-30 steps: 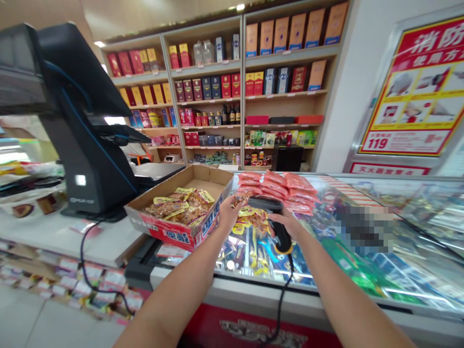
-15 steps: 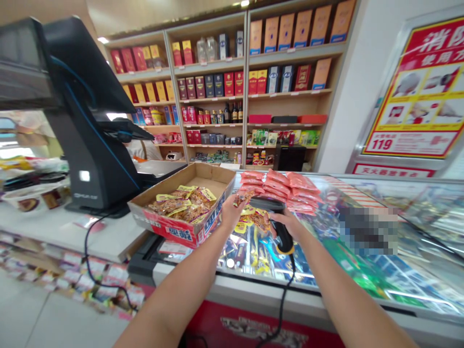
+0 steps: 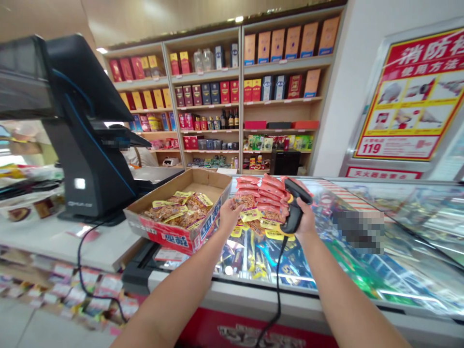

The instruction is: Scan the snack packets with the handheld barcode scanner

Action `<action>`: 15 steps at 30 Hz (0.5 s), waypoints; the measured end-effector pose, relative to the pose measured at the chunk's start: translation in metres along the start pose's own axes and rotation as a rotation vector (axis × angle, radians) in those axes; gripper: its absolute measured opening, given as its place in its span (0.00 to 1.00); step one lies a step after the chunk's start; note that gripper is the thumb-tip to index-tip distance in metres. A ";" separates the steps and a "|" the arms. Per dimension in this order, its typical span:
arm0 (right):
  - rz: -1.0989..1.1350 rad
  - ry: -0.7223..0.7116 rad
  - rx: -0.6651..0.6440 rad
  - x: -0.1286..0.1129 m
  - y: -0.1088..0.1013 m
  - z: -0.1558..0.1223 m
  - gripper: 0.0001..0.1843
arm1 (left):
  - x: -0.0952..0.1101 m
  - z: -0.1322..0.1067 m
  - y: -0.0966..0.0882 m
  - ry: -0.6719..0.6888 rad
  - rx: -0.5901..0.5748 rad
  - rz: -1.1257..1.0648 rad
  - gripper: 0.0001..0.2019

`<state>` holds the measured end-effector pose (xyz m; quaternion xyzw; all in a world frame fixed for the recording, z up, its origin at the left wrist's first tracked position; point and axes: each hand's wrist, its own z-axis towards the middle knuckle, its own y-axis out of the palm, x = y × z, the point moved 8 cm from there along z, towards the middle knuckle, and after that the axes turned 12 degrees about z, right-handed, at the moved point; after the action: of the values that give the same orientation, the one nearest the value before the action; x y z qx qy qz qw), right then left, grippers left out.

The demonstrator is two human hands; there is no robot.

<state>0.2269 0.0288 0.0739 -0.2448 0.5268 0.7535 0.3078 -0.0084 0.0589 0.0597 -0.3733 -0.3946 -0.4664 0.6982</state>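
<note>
Past the open carton (image 3: 159,235) at left, pinching a snack packet (image 3: 247,199) in the fingertips of the left hand (image 3: 228,216), just beside yellow-labelled packets (image 3: 253,216) on the glass-topped counter (image 3: 253,292). Farther right, gripping the scanner (image 3: 294,212) in the right hand (image 3: 307,221), with fingers curled around its handle; raised and drawn rightward since half a second ago, now in front of pink bags (image 3: 270,189). Probably between readings, judging by that shift away from the packet.

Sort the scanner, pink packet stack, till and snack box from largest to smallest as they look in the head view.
1. Till, cut off at the edge
2. Snack box
3. Pink packet stack
4. Scanner
</note>
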 end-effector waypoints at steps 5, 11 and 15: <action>0.201 -0.156 0.093 -0.023 -0.021 0.003 0.16 | 0.000 0.004 0.035 -0.074 -0.179 0.056 0.07; 0.203 -0.114 0.125 -0.017 -0.026 0.005 0.18 | 0.027 0.012 0.036 0.165 -0.093 0.499 0.06; 0.229 -0.082 0.077 -0.010 -0.022 0.006 0.17 | 0.054 0.030 0.011 0.318 -0.023 0.705 0.03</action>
<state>0.2495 0.0377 0.0685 -0.1398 0.5668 0.7724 0.2502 0.0095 0.0698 0.1191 -0.4168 -0.1236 -0.2539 0.8640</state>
